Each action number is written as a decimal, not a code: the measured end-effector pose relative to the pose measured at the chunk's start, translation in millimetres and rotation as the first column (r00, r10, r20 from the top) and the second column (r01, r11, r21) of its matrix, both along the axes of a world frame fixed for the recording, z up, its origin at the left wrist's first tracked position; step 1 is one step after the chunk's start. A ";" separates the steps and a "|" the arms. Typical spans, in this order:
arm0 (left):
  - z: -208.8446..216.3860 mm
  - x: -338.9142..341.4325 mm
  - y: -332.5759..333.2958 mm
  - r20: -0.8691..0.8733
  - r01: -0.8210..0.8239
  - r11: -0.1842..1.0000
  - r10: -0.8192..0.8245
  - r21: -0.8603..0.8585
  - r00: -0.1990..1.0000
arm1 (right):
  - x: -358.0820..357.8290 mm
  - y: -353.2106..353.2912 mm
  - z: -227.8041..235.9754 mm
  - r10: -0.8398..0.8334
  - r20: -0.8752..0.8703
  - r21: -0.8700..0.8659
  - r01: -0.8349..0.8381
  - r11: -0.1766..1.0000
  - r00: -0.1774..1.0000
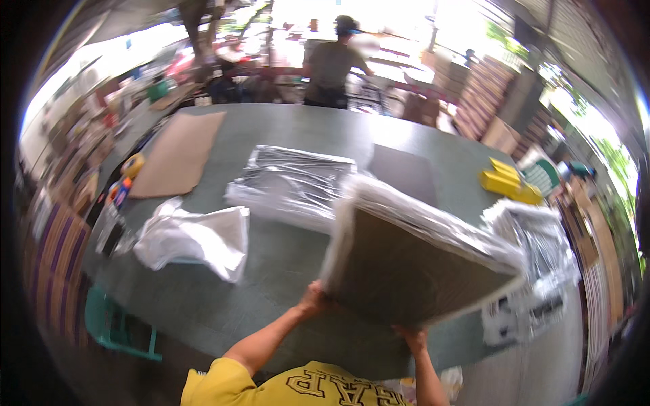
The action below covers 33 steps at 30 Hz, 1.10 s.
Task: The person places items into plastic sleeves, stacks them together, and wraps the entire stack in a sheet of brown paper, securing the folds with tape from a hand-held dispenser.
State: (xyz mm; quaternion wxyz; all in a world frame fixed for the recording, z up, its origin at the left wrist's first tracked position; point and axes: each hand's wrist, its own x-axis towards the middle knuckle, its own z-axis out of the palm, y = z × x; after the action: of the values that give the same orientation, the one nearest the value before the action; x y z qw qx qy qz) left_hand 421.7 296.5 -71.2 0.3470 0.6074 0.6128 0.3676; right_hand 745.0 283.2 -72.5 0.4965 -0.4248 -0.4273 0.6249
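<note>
A large plastic-wrapped panel with a dark brown face and pale edges is held up, tilted, above the table. My left hand grips its left lower corner, and my right hand grips its near edge; the fingers of both are partly hidden by the panel. Just beyond it, a second plastic-wrapped flat piece lies on the green table. On the left is a crumpled white plastic sheet. More plastic-wrapped pieces are at the table's right edge.
A brown cardboard sheet lies at the far left, near tape rolls. Yellow objects sit at the right. Behind the table stands another person. A green stool is at the lower left; stacked cardboard rises at back right.
</note>
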 end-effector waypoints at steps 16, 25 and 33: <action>51.4 12.4 -60.3 0.342 0.592 0.714 -0.487 -0.374 0.804 | 4.1 -185.4 54.6 -0.104 0.525 -0.210 0.246 0.946 0.845; 53.2 7.8 -30.1 0.490 0.742 0.468 -0.559 -0.480 0.669 | -15.9 -192.5 35.7 -0.304 0.109 -0.349 0.323 0.880 0.946; 66.4 -13.6 -45.0 0.500 0.676 0.447 -0.457 -0.586 0.735 | -38.9 -207.8 52.7 -0.440 0.187 -0.340 0.478 0.810 0.878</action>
State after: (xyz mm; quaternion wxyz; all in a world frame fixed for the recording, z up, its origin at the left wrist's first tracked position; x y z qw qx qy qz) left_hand 408.1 251.5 -4.9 0.7435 0.5270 0.4108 0.0266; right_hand 706.1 75.4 -19.8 0.5200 -0.6331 -0.2080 0.5344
